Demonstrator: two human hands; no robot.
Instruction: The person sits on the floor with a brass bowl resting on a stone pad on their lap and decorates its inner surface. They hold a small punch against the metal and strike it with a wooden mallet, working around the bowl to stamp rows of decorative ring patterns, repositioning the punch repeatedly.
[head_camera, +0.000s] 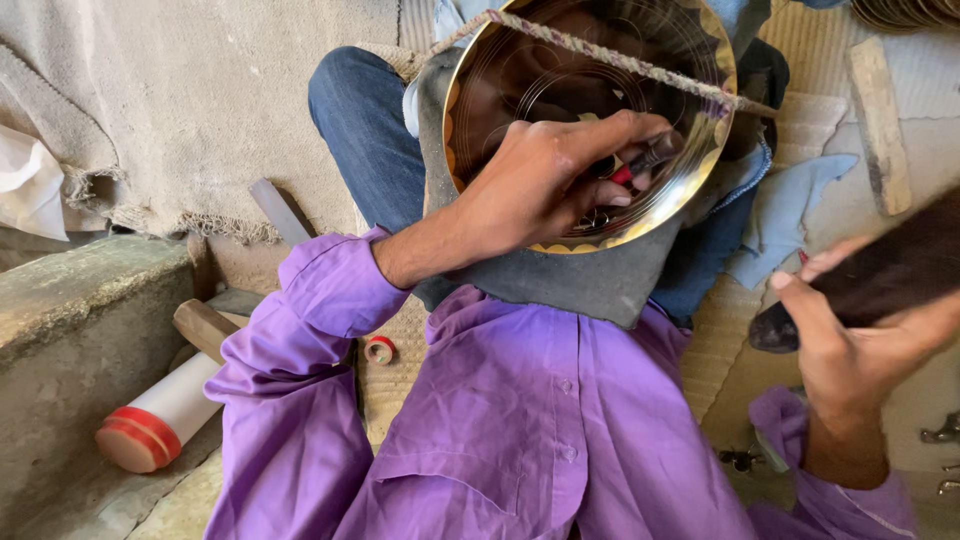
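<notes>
Metal bowl (590, 120) rests on the lap, on a cloth pad (590, 280) laid over the knees; cord (620, 60) runs across the bowl's mouth, left to right; left hand (545, 180) sits inside the bowl with a small tool (645, 160) in its fingers; right hand (850, 340) is right of the bowl, apart from it, gripping a mallet (880, 275); cylinder (160, 420) lies on the floor at far left, beside a stone block (80, 310); wooden piece (880, 120) lies right of the bowl.
</notes>
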